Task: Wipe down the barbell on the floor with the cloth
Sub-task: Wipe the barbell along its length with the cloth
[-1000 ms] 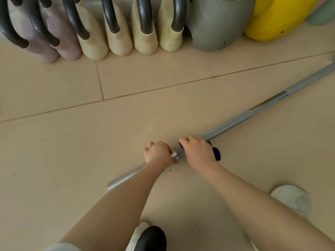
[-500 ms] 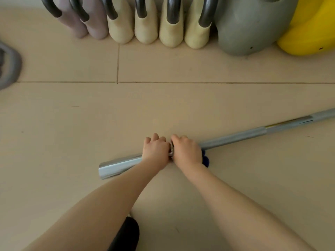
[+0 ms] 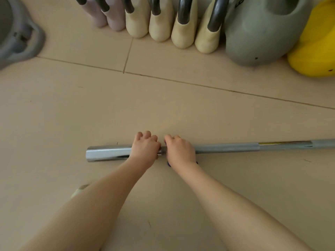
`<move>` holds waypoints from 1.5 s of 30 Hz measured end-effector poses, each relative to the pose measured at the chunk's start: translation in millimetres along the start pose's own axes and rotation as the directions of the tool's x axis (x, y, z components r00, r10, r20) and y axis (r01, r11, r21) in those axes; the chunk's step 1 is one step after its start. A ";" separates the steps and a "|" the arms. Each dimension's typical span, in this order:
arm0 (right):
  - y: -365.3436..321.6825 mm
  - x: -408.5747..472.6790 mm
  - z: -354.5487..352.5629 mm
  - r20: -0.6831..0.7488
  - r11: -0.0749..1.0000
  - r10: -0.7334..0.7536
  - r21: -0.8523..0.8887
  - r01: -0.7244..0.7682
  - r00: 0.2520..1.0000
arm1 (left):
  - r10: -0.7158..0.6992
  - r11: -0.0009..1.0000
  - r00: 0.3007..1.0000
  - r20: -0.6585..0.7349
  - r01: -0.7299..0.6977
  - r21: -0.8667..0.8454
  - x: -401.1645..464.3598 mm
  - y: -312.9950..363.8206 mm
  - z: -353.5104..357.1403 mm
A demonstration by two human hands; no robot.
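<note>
Beige floor tiles [image 3: 72, 109] w/ thin grout lines fill the view. Far edge: row of kettlebells, L to R: two pale-pink ones [image 3: 108, 17], four cream ones [image 3: 183, 31] w/ dark handles, one large grey kettlebell [image 3: 253, 33], one yellow kettlebell [image 3: 313, 51] cut by the frame edge. Top-left corner: grey weight plate [image 3: 20, 37], partly out of frame.

Barbell [image 3: 226, 149] lies flat on the floor, running approx. left-right across mid-frame; its chrome sleeve end [image 3: 108, 153] points left, its shaft exits the frame at right. A yellowish label strip shows on the shaft near the right edge.

I see both hands on the bar, side by side, almost touching, at the junction of sleeve and shaft. Left hand [image 3: 145, 149]: fingers curled over the top of the sleeve's inner end, closed around it. Right hand [image 3: 180, 151]: fingers curled down over the shaft. Cloth [image 3: 169, 164]: only small dark-blue bits show beneath the right hand at the wrist side, on the floor side of the bar; I can't tell how much of it the hand has wrapped round the shaft.

Both forearms reach in from the bottom edge. Light-coloured shoe tip [image 3: 79, 190] peeks out beside the left forearm.
</note>
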State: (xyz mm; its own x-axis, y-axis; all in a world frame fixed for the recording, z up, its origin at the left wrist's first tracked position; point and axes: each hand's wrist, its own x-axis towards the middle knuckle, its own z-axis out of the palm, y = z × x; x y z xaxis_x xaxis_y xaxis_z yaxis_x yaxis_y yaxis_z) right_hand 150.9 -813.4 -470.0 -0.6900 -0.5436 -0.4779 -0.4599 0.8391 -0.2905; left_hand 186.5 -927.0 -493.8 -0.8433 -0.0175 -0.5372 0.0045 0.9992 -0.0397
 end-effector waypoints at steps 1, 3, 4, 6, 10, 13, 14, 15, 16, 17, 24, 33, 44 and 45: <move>-2.6 -1.2 -1.1 0.024 0.995 -0.095 -0.027 0.096 0.995 | -0.036 0.999 0.999 -0.017 0.036 -0.017 -1.8 2.6 1.6; 16.9 -1.7 -10.0 0.060 0.963 -0.222 -0.141 0.229 0.973 | -0.112 0.992 0.993 -0.045 0.109 -0.063 -5.4 7.0 6.5; 35.5 -2.8 -15.6 0.070 0.954 -0.218 -0.194 0.228 0.973 | -0.150 0.985 0.986 -0.068 0.143 -0.093 -7.7 9.4 8.6; 78.4 -7.9 -25.3 0.067 0.955 -0.115 -0.269 0.129 0.991 | -0.205 0.972 0.966 -0.156 0.182 -0.147 -11.3 12.7 12.9; 93.9 -16.5 -23.3 -0.052 0.970 0.082 -0.223 -0.092 0.995 | -0.220 0.974 0.946 -0.236 0.201 -0.101 -14.6 16.0 19.6; 41.6 -7.3 -4.4 -0.004 1.000 -0.005 -0.011 0.005 1.000 | -0.196 0.980 0.949 -0.249 0.183 -0.075 -16.1 20.9 20.3; 30.2 -7.6 0.9 0.005 0.997 -0.078 0.010 0.078 0.997 | -0.199 0.980 0.949 -0.245 0.190 -0.061 -16.7 21.4 20.2; 28.9 -9.6 2.0 0.000 0.992 -0.123 -0.002 0.123 0.992 | -0.192 0.981 0.950 -0.246 0.186 -0.050 -17.5 21.3 21.1; 38.0 -12.8 -0.6 -0.008 0.989 -0.145 -0.036 0.145 0.989 | -0.177 0.984 0.951 -0.253 0.172 -0.044 -18.3 21.2 23.2; 54.6 -16.8 -4.0 -0.005 0.986 -0.147 -0.080 0.146 0.989 | -0.162 0.987 0.950 -0.267 0.155 -0.047 -19.1 21.8 25.6; 130.7 -39.0 -10.3 -0.132 0.980 0.135 -0.125 -0.152 0.982 | 0.032 0.996 0.944 -0.328 -0.055 -0.063 -17.9 44.9 27.3; 165.7 -34.2 -21.0 -0.018 0.983 0.178 -0.042 -0.179 0.984 | -0.022 0.989 0.910 -0.414 -0.041 -0.144 -21.2 52.4 39.9; 121.9 -29.4 -9.6 -0.079 0.999 0.038 0.011 -0.037 0.996 | -0.034 0.992 0.894 -0.447 -0.025 -0.124 -17.0 49.1 42.6; 135.6 -32.8 -13.5 -0.083 0.997 0.064 -0.031 -0.067 0.994 | -0.048 0.990 0.898 -0.438 -0.015 -0.138 -16.9 49.8 42.2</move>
State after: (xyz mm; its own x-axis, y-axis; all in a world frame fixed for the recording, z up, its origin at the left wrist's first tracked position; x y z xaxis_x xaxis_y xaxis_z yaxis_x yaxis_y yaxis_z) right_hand 103.7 -682.1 -482.5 -0.7623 -0.4881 -0.4250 -0.4297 0.8728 -0.2317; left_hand 223.7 -878.5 -522.3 -0.9927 -0.0474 -0.1109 -0.0570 0.9948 0.0849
